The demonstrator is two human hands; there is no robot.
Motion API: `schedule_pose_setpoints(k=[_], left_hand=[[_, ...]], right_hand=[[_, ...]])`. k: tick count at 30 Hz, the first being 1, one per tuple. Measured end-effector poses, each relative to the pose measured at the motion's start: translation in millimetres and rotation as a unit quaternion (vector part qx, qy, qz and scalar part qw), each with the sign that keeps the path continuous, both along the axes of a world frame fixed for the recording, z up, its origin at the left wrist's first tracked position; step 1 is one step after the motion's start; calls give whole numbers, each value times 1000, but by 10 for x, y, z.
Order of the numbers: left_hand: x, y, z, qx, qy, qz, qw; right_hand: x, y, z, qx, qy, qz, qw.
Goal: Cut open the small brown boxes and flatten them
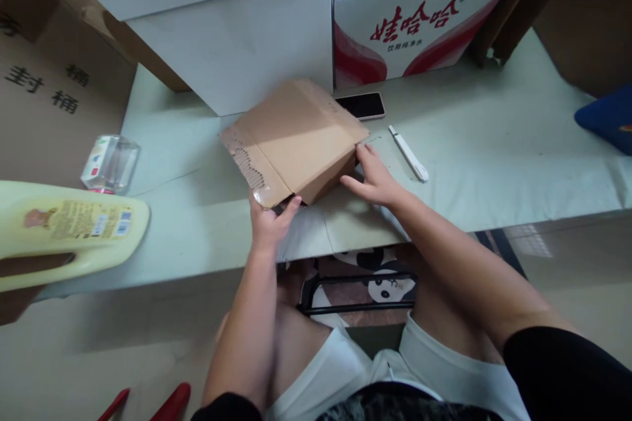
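Observation:
A small brown cardboard box (296,135) lies on the pale table (494,164) in front of me, its top flap torn along the near left edge. My left hand (269,220) grips the box's near corner, thumb up against the flap. My right hand (376,177) rests at the box's right side with fingers stretched against the cardboard. A white pen-like cutter (409,153) lies just right of my right hand. A black phone (363,106) lies behind the box.
Large white cartons (232,33) and a red-printed carton (409,20) stand at the table's back. A clear bottle (109,163) and a yellow bottle (69,230) lie at left. A brown carton (44,99) stands far left, a blue object (607,115) at right.

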State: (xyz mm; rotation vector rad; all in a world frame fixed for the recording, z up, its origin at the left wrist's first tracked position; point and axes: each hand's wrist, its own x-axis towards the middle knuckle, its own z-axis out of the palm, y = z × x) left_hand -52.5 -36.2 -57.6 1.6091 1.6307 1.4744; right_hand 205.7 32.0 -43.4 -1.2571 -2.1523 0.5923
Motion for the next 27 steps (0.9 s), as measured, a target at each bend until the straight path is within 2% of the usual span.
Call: schedule_pose_setpoints(k=[5, 9, 13, 16, 21, 25, 27], left_hand=[[-77, 0, 103, 4, -67, -4, 998], [-86, 20, 95, -27, -112, -11, 993], [-38, 9, 39, -71, -109, -57, 990], [-20, -24, 28, -77, -86, -59, 992], [-73, -55, 101, -57, -40, -50, 996], [-100, -43, 172, -40, -81, -31, 995], [-104, -42, 199, -42, -107, -30, 993]], right_hand=[[62, -128, 105, -36, 145, 63, 987], [127, -159, 27, -98, 215, 118, 965], [48, -46, -73, -155, 214, 90, 960], [-56, 53, -59, -191, 210, 50, 958], [-72, 42, 5, -143, 193, 13, 971], [76, -92, 26, -48, 207, -81, 974], [139, -154, 37, -29, 212, -109, 971]])
